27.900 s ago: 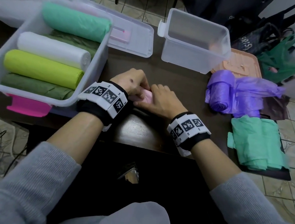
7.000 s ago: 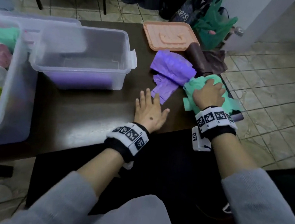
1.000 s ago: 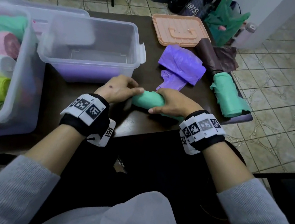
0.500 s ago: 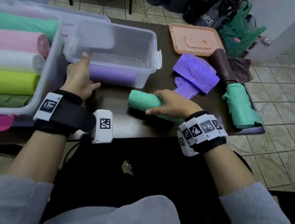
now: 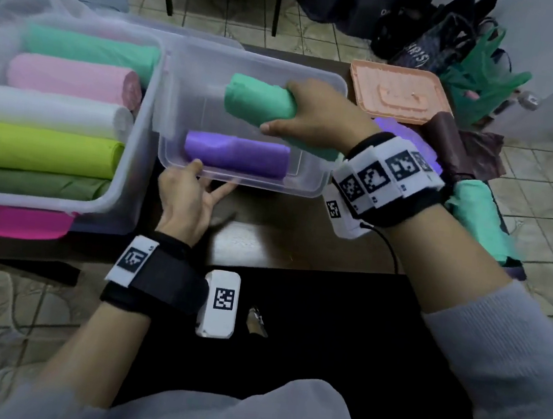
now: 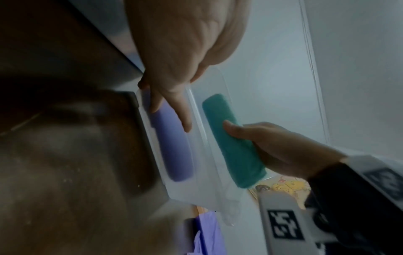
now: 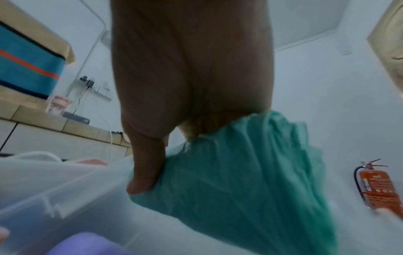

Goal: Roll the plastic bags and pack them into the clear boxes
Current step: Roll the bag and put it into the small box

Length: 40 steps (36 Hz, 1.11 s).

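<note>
My right hand grips a rolled green bag and holds it over the small clear box, above the floor of the box. A rolled purple bag lies inside along the near wall. My left hand holds that near wall, thumb at the rim and fingers below. The left wrist view shows the purple roll through the wall and the green roll beyond it. In the right wrist view my thumb presses into the green roll. The large clear box on the left holds several coloured rolls.
A peach lid lies at the back right. Next to it are a loose purple bag and a brown bag. Another green roll lies at the table's right edge. A pink lid sticks out under the large box.
My right hand has lifted the green roll off the table and carried it over the small box. My left hand has taken the box's near wall and drawn it closer.
</note>
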Available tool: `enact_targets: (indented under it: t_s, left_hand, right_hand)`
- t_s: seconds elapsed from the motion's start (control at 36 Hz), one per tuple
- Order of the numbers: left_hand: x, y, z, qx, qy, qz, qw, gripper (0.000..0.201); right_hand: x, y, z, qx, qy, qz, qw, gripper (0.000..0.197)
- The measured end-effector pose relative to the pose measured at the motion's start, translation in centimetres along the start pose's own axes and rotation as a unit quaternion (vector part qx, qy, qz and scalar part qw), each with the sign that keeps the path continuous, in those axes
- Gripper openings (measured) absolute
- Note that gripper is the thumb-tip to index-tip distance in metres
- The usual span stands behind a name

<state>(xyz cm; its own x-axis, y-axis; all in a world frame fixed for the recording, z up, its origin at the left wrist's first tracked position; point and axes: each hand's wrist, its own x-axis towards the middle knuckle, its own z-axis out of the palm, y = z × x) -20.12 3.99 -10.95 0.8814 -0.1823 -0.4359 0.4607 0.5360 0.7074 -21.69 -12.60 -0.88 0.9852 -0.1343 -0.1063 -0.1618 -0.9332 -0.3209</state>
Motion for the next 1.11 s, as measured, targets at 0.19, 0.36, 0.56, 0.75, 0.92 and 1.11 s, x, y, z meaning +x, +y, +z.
enact_targets:
  t_s: [0.19,0.36,0.56,0.75,0.92,1.11]
  left_hand:
    - [-0.4,-0.7,-0.2,0.002,0.022,0.01,1.0,0.032]
    - [-0.6,-1.1,-0.2,0.002,0.042,0.017,0.999,0.037]
    - [-0.6,-1.1,-0.6,-0.002,0.034,0.011,0.999,0.034]
    - [-0.8,-1.0,-0.2,0.003,0.051,0.006,0.999,0.034]
    - [-0.9,-1.0,-0.1,0.007,0.058,0.016,0.998,0.036]
    - [-0.9,-0.8,0.1,0.009,0.057,0.015,0.998,0.031]
  right_hand:
    - [4.2,-2.3,2.3,-0.072,-0.012,0.005,0.997,0.052]
    - [5.9,-3.1,4.3,-0.079,-0.02,0.021,0.996,0.052]
    - [6.4,-3.4,5.0,-0.117,-0.068,0.017,0.991,0.057]
    - [6.1,-3.4,4.4,-0.152,0.008,0.005,0.988,0.059]
    - [6.2,-2.9,4.5,-0.095,-0.061,0.018,0.993,0.049]
    - [5.8,-2.5,4.2,-0.068,-0.106,0.044,0.991,0.055]
